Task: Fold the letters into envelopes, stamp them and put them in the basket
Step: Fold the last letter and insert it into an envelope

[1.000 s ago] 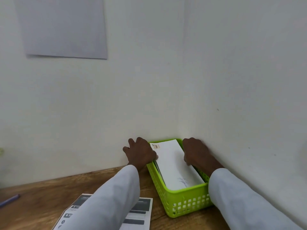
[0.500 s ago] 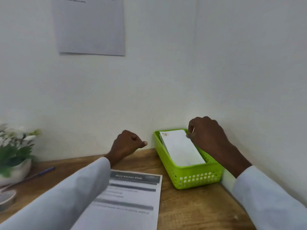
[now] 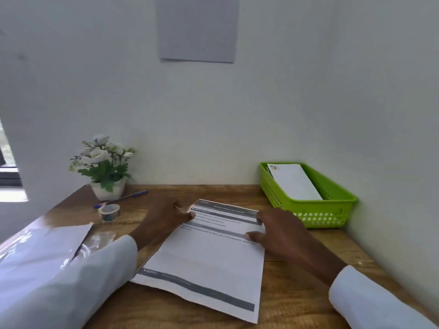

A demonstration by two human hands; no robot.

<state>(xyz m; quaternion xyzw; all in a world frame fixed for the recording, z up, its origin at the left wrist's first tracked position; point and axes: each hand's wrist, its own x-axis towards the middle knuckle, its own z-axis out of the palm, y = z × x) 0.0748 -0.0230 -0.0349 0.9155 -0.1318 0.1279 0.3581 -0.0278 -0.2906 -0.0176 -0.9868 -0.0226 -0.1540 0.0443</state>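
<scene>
One printed letter (image 3: 209,255) lies flat on the wooden desk (image 3: 297,293) nearest the viewer, its long axis running near to far and leaning a little rightward, header at the far end. Two hands rest on its far part: the left hand (image 3: 164,218) touches the far-left corner, fingers loosely bent, its grip clamped on nothing; the right hand (image 3: 280,230) presses the right edge with fingers spread. At near left lies one open envelope (image 3: 61,238). Farther left sit one tape roll (image 3: 109,212), one blue pen (image 3: 123,198) and one potted plant (image 3: 104,167). At far right, one green basket (image 3: 332,207) holds a stamped envelope (image 3: 294,182), long axis near to far; others beneath it cannot be counted.
</scene>
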